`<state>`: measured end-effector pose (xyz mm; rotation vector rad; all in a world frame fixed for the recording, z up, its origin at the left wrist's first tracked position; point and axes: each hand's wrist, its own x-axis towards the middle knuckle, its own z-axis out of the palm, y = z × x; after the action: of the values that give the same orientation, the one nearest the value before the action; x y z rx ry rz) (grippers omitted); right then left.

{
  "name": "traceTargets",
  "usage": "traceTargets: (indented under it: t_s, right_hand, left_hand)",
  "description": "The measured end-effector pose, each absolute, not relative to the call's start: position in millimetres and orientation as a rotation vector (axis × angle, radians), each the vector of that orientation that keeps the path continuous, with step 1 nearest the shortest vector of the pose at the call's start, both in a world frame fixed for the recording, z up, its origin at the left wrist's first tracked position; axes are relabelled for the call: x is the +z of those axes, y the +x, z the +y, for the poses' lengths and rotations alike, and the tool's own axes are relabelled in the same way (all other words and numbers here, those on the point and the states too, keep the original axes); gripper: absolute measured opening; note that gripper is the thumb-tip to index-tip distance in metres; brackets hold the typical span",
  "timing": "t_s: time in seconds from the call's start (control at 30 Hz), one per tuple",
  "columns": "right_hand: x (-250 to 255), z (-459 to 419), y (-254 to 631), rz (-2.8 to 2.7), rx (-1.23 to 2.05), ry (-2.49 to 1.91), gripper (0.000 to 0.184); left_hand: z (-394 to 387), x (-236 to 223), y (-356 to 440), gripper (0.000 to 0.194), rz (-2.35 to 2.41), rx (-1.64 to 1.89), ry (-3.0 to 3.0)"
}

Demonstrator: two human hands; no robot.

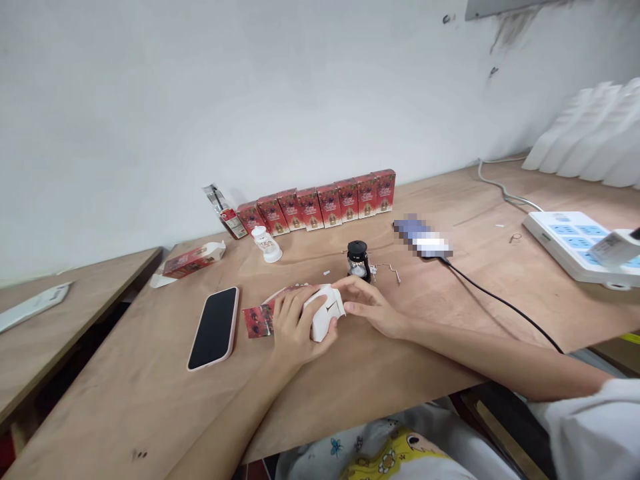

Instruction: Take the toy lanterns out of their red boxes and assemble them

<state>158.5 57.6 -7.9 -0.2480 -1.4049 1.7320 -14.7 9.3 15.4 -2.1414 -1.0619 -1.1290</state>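
Note:
My left hand (296, 325) wraps round a small carton (325, 313), whose white end faces right with its flaps folded partly over. Red printed card (259, 322) shows to the left of that hand; whether it belongs to the same carton is hidden. At the carton's flapped end, thumb and index finger of my right hand (375, 308) pinch at a white flap. Just behind the right hand stands a small black lantern (357, 259). Beside it lies a thin bent wire (387, 271).
Several red printed boxes (330, 205) line the wall. A white lantern (267, 245), an opened red box (195, 260) and a phone (214, 328) are on the left. On the right lie a cabled phone (423, 237) and a power strip (575, 243), near stacked white pieces (590, 137).

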Motion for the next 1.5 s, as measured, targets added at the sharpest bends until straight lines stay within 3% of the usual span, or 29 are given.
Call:
traceTargets:
  t_s: [0.53, 0.93, 1.5]
  right_hand:
    - [-10.2, 52.8, 154.5, -1.418, 1.655, -0.375, 0.031]
    - [-9.3, 52.7, 153.9, -1.464, 1.567, -0.473, 0.034]
    - [-11.8, 58.3, 154.7, -1.47, 1.671, -0.393, 0.041]
  left_hand:
    - [9.0, 11.2, -11.9, 0.037, -0.987, -1.091, -2.192]
    - [12.3, 7.5, -12.0, 0.062, -0.895, -1.114, -2.165]
    - [11.8, 9.2, -15.1, 0.06, -0.836, -1.116, -2.161]
